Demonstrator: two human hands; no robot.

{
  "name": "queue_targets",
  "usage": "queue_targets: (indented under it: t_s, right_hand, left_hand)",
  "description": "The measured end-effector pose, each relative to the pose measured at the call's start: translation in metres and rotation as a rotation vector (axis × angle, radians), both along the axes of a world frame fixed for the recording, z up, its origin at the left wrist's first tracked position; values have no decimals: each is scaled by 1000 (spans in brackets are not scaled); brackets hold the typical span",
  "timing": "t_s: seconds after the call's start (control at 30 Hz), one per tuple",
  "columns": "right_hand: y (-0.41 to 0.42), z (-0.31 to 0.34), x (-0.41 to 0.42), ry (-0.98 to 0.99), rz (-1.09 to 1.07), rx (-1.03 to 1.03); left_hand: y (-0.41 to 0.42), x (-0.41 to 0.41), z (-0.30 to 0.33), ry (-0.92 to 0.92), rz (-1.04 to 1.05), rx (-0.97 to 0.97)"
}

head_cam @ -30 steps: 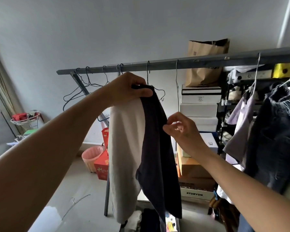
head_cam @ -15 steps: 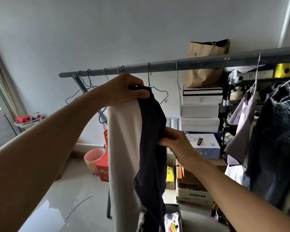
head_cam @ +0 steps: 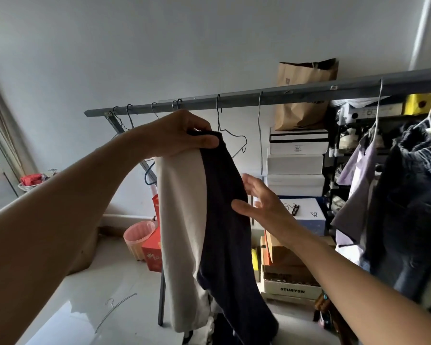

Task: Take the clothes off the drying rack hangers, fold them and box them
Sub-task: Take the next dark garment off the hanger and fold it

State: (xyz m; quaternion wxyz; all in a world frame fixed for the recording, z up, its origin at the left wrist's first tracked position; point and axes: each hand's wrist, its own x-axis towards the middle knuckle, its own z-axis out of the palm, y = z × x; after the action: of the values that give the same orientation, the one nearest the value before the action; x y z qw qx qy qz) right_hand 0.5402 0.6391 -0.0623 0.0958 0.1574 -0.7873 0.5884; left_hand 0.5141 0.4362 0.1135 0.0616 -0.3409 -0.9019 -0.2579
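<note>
Our left hand (head_cam: 182,135) pinches the two-tone garment (head_cam: 209,220) by its top so it hangs straight, while our right hand (head_cam: 261,202), fingers spread, flattens its dark side.

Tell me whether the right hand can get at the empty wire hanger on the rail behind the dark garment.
Probably yes. The right hand is open beside the dark garment, and the empty wire hanger hangs up and to its left with open air between. The left hand grips the garment top just short of it.
</note>
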Motion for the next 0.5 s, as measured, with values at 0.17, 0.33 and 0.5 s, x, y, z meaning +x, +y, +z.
queue_targets:
  t_s: [0.17, 0.33, 0.5]
  right_hand:
    - [-11, 14, 1, -77, 124, -185]
    - [-5, 14, 3, -116, 156, -413]
    - [-4, 40, 1, 16, 23, -316]
  left_hand:
    - [-5, 5, 1, -18, -2, 22]
    - [-19, 11, -2, -23, 94, 14]
    - [-26, 22, -3, -180, 141, 77]
